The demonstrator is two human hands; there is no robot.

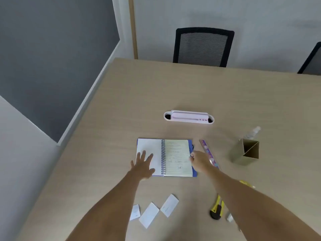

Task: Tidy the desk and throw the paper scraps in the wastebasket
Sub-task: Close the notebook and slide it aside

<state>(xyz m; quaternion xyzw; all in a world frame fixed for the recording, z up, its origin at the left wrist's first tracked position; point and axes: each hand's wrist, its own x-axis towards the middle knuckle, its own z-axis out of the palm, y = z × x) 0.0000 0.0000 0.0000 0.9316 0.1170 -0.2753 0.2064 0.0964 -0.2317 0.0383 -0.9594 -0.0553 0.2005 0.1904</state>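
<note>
We are at the open spiral-bound notebook with lined pages and a blue cover, which lies flat in the middle of the pale wooden desk. Our left hand rests spread and flat on the blank left page, gripping nothing. Our right hand sits at the right page's outer edge, fingers curled there; we cannot tell whether they have pinched the page or cover. We judge the step in hand to be closing the notebook, so the next move calls for lifting one side and folding it over the spiral. The three white paper scraps lie loose near the desk's front edge, between our forearms, not yet collected. No wastebasket is in view.
</note>
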